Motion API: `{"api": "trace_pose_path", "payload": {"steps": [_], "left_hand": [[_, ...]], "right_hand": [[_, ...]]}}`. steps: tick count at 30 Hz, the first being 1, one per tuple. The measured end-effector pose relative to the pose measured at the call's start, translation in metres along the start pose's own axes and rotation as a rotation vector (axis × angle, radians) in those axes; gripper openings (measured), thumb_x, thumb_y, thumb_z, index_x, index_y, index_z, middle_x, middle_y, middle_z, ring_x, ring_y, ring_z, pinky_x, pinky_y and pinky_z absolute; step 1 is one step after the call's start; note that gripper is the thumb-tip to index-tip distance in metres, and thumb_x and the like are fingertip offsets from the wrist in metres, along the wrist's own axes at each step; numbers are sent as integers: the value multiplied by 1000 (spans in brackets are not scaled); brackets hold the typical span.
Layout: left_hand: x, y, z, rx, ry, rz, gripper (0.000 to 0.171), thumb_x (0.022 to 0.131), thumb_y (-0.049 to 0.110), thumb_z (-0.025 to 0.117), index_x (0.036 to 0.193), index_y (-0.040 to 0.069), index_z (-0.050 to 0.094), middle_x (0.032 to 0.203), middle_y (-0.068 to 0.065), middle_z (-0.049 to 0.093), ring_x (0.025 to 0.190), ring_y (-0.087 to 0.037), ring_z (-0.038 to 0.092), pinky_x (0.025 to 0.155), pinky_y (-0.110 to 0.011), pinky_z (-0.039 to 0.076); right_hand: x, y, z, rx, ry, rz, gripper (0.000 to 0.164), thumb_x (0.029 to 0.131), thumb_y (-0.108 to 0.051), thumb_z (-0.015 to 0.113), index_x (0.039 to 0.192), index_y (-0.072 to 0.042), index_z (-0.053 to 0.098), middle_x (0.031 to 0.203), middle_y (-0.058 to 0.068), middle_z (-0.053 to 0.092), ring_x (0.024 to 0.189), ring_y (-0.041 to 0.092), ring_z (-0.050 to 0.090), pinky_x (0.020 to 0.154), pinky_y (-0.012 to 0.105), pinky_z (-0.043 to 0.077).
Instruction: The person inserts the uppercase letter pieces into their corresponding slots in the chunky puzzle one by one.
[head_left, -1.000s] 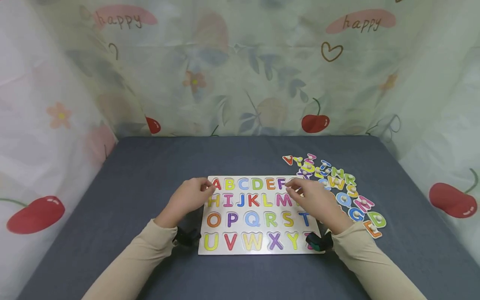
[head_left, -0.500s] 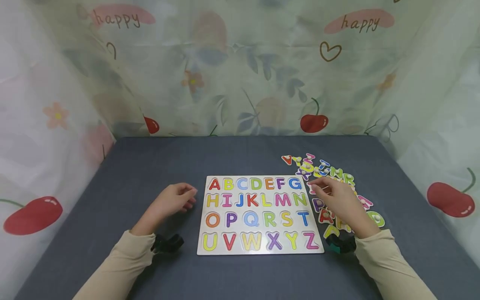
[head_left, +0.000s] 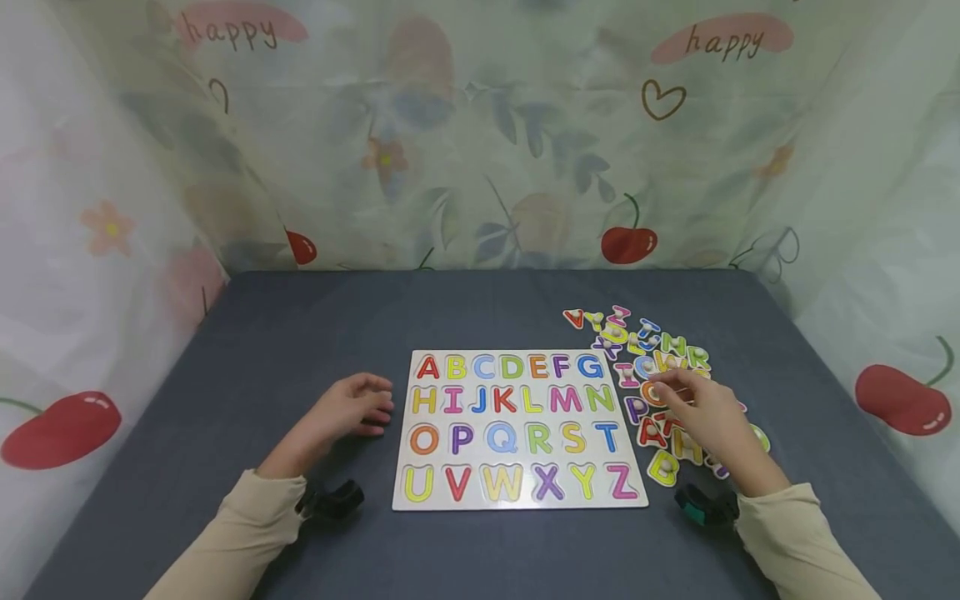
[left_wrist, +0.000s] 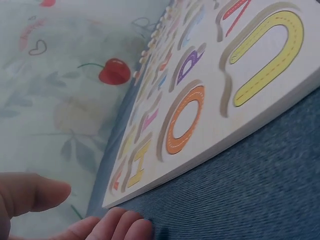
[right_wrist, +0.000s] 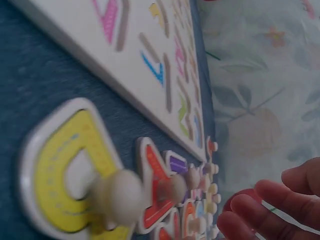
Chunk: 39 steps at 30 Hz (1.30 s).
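A white alphabet puzzle board [head_left: 480,419] lies flat on the table, its recesses printed with coloured letters A to Z. My left hand [head_left: 352,408] hovers just off the board's left edge. In the left wrist view its thumb [left_wrist: 47,194] stands apart from the curved fingers, with nothing between them. Over the heap of knobbed letter pieces right of the board is my right hand [head_left: 701,412]. The right wrist view shows its loosely bent fingers [right_wrist: 250,210] holding nothing. Below that hand lie a red letter A [head_left: 651,432] and a yellow letter piece [head_left: 663,468].
More letter pieces, each with a round knob, spread up past the board's far right corner, including a red V [head_left: 573,318] and a purple X [head_left: 606,347]. Some overlap, and the right hand covers others. A dark cloth [head_left: 315,317] covers the table; patterned curtains [head_left: 480,167] surround it.
Both hands have moved off the board: the left out past its left edge, the right to the right over the letter pieces. The board's letters are uncovered now.
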<state>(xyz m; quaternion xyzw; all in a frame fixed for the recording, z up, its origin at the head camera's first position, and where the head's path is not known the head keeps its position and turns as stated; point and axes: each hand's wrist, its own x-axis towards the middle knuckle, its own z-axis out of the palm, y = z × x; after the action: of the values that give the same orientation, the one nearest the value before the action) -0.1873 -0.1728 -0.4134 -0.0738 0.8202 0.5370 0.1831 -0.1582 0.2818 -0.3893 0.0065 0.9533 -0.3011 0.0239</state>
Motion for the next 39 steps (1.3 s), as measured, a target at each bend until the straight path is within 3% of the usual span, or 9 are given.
{"api": "trace_pose_path", "payload": {"steps": [8,17,29,35,39], "left_hand": [[-2,-1,6,-58,-38,-18,37,93,16,54,125,1,43,110,-18,58,90,-23,62,71,-34,54],[-2,2,11,-41,-43,-53,38,93,18,55,126,4,44,110,-16,59,90,-22,61,70,-34,54],[1,1,14,-51,-58,-28,39,92,15,56,126,2,44,110,-18,59,89,-23,62,70,-34,55],[2,-2,16,-75,-33,-3,44,84,5,65,123,1,46,98,-15,63,83,-21,63,70,-34,54],[4,-4,16,-37,-17,13,49,79,2,71,122,0,48,92,-13,63,77,-19,63,69,-34,55]], "right_hand": [[-7,9,4,0,-13,3,43,93,-41,52,116,-6,58,96,9,63,85,23,55,61,30,44],[-13,12,6,16,-51,18,40,90,-39,58,114,-7,61,94,7,63,80,20,54,55,28,45],[-17,14,8,-3,-54,6,40,88,-40,60,110,-7,64,80,2,63,69,16,51,49,27,40],[-17,16,11,-7,-61,11,40,87,-40,63,108,-6,65,83,1,65,72,15,54,52,27,41],[-15,16,13,-20,-60,0,41,85,-40,65,107,-5,65,83,0,65,72,14,55,55,28,42]]}}
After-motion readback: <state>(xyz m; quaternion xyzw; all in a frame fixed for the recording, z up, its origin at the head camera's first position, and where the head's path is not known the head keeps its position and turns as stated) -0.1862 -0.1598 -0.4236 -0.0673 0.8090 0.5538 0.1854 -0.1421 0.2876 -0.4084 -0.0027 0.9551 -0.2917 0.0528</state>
